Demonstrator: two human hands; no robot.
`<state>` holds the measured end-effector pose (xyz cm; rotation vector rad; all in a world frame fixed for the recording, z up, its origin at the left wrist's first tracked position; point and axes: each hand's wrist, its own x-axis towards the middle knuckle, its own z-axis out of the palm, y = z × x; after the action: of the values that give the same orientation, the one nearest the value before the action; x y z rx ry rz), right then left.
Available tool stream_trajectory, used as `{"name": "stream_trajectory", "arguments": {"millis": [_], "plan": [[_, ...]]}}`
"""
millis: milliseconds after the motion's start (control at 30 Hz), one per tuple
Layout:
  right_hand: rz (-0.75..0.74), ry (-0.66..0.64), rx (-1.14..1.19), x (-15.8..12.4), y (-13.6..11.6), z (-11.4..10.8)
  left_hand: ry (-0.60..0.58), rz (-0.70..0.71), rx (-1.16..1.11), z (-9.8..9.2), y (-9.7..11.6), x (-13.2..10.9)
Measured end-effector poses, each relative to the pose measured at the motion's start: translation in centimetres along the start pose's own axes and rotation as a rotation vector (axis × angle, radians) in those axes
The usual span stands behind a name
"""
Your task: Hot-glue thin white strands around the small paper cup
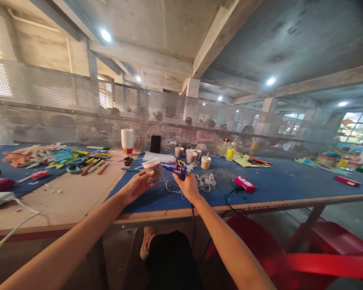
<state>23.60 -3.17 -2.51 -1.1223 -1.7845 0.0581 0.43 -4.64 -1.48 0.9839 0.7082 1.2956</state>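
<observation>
My left hand [142, 183] is closed round a paper cup [151, 162] with a white rim, tilted over the table's near edge. In my right hand [189, 185] is a blue glue gun [176, 168], its nozzle pointing left toward the cup's side. Whether the nozzle touches the cup I cannot tell. Just behind and right of the glue gun lies a tangle of pale cord [207, 183] on the blue table top. Several small brown-wrapped cups [192, 155] with cord handles stand beyond my hands, and a paler cup [205, 162] holds a stick.
A stack of white cups [127, 141], a dark phone [155, 144] and a yellow bottle [230, 151] stand at the back. Scissors [74, 166] and coloured scraps [42, 155] lie left. A pink power strip [245, 184] is on the right; a red chair [254, 241] is below.
</observation>
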Motion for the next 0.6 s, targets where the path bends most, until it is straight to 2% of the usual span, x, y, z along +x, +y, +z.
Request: {"name": "stream_trajectory", "arguments": {"millis": [600], "plan": [[0.008,0.000,-0.013,0.08,0.40,0.20,0.007,-0.009,-0.002,0.35,0.29,-0.35]]}}
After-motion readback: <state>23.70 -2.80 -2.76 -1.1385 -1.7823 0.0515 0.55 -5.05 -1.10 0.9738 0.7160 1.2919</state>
